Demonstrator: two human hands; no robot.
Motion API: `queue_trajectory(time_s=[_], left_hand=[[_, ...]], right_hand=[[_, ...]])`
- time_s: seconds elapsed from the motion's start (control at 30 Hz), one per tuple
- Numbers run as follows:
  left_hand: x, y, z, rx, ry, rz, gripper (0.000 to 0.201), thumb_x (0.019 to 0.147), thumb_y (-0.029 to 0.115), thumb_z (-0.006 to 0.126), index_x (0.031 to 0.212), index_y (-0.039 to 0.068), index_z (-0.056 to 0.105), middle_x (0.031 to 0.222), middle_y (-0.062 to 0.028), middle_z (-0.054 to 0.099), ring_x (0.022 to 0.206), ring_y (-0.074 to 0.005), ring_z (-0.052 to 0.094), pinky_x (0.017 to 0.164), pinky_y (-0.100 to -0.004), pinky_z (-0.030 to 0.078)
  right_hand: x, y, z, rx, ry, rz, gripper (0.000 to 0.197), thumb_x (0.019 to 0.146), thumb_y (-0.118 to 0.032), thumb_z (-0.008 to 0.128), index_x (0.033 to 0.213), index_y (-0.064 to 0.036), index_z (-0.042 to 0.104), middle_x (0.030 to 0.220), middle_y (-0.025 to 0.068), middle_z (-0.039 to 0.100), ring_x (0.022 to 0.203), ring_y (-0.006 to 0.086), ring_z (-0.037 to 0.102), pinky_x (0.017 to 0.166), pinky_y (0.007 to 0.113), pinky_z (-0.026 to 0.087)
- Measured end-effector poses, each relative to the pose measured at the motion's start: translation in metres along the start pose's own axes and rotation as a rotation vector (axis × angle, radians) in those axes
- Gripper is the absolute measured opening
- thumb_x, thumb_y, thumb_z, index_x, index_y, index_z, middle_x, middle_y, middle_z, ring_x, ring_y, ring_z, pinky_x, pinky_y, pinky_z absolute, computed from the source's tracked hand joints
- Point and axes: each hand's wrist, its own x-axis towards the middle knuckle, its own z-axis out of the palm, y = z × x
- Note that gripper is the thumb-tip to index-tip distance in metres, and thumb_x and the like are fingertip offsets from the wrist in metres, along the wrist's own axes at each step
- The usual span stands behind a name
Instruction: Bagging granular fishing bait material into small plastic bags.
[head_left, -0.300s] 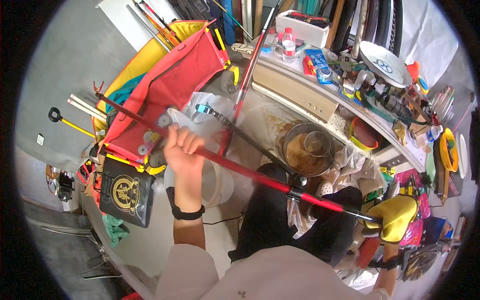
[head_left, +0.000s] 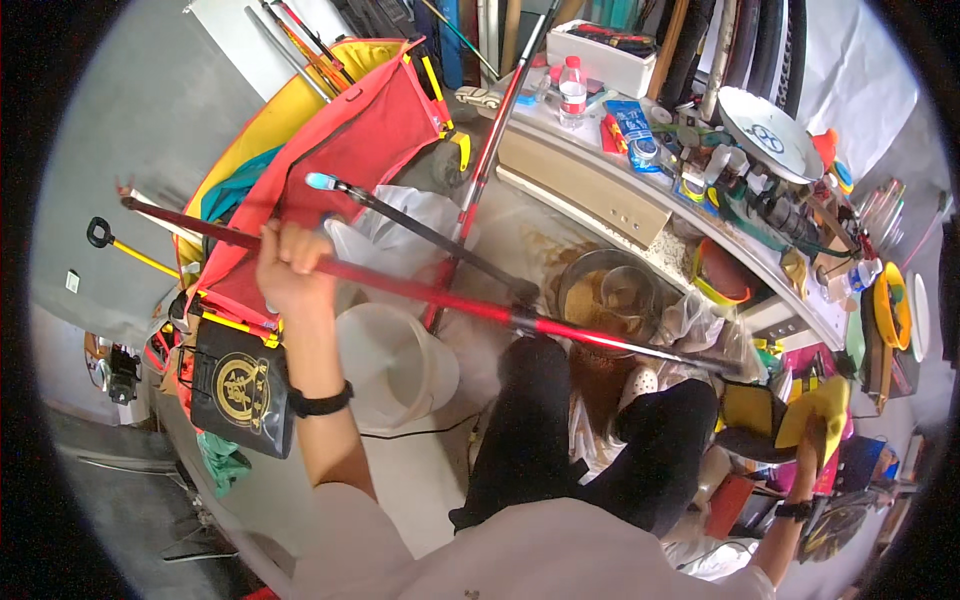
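Observation:
My left hand [head_left: 292,268] is wrapped round a long red pole [head_left: 440,295], which slants across in front of me and has a small fork at its far left end. A black arm [head_left: 425,237] with a pale blue tip is clamped to the pole and sticks out up and left. Low on the right, my right hand [head_left: 811,440] holds a folded yellow and black cloth [head_left: 755,412]; its fingers are largely hidden. The dark near end of the pole lies just above this cloth, seemingly apart from it. Motion blurs the pole.
A white bucket [head_left: 440,375] stands below the pole. Near my feet is a metal pan [head_left: 655,300] of brown grain with a clear bowl. A cluttered table [head_left: 590,150] lies beyond, a red wagon [head_left: 350,150] at left, and another red pole [head_left: 487,165] leans between them.
My left hand and the pole have moved left, and the clamped arm has swung up. The yellow cloth, earlier round the pole's near end, has opened out with my right hand, away from the pole.

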Motion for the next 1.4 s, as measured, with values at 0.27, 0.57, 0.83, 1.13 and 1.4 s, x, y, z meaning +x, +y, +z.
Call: queue_trajectory(time_s=[0.27, 0.57, 0.83, 1.13, 1.4], left_hand=[[0.106, 0.031, 0.073, 0.477, -0.047, 0.249, 0.016, 0.096, 0.018, 0.042, 0.083, 0.008, 0.045, 0.055, 0.0025, 0.029, 0.042, -0.008, 0.023, 0.037, -0.023, 0.023], [0.178, -0.091, 0.045, 1.052, -0.081, 0.162, 0.016, 0.09, 0.026, 0.058, 0.083, 0.016, 0.048, 0.054, 0.0091, 0.034, 0.038, -0.0014, 0.029, 0.033, -0.0192, 0.021], [0.209, -0.196, -0.094, 1.493, -0.153, 0.187, 0.021, 0.089, 0.024, 0.055, 0.085, 0.004, 0.054, 0.068, 0.0012, 0.049, 0.064, -0.0098, 0.047, 0.06, -0.0273, 0.04], [0.226, -0.287, -0.18, 1.548, -0.22, 0.164, 0.027, 0.092, 0.03, 0.046, 0.101, 0.005, 0.051, 0.075, -0.005, 0.052, 0.065, -0.0171, 0.049, 0.057, -0.0307, 0.038], [0.271, -0.321, -0.223, 1.904, -0.214, -0.008, 0.042, 0.089, 0.024, 0.044, 0.118, -0.005, 0.042, 0.107, -0.029, 0.055, 0.103, -0.0423, 0.053, 0.089, -0.046, 0.04]], right_hand=[[-0.044, -0.053, 0.069, -0.088, -0.109, -0.044, 0.044, 0.099, -0.031, 0.033, 0.127, 0.0002, 0.047, 0.131, 0.0199, 0.047, 0.126, 0.0299, 0.039, 0.107, 0.036, 0.024], [-0.104, -0.164, 0.143, 0.063, -0.197, -0.246, 0.04, 0.082, -0.023, 0.066, 0.115, -0.005, 0.052, 0.109, 0.0138, 0.059, 0.103, 0.0291, 0.055, 0.089, 0.037, 0.043], [-0.109, -0.204, 0.141, 0.205, -0.044, -0.454, 0.037, 0.077, -0.02, 0.066, 0.11, -0.0049, 0.055, 0.1, 0.0127, 0.063, 0.093, 0.0279, 0.062, 0.077, 0.036, 0.05], [-0.105, -0.291, 0.143, 0.134, 0.093, -0.299, 0.029, 0.079, -0.009, 0.058, 0.108, -0.0065, 0.056, 0.101, 0.0116, 0.061, 0.094, 0.0281, 0.059, 0.083, 0.037, 0.047], [-0.069, -0.291, 0.167, 0.12, 0.042, -0.284, 0.029, 0.079, -0.009, 0.058, 0.108, -0.0066, 0.056, 0.1, 0.0114, 0.061, 0.094, 0.0281, 0.059, 0.083, 0.037, 0.047]])
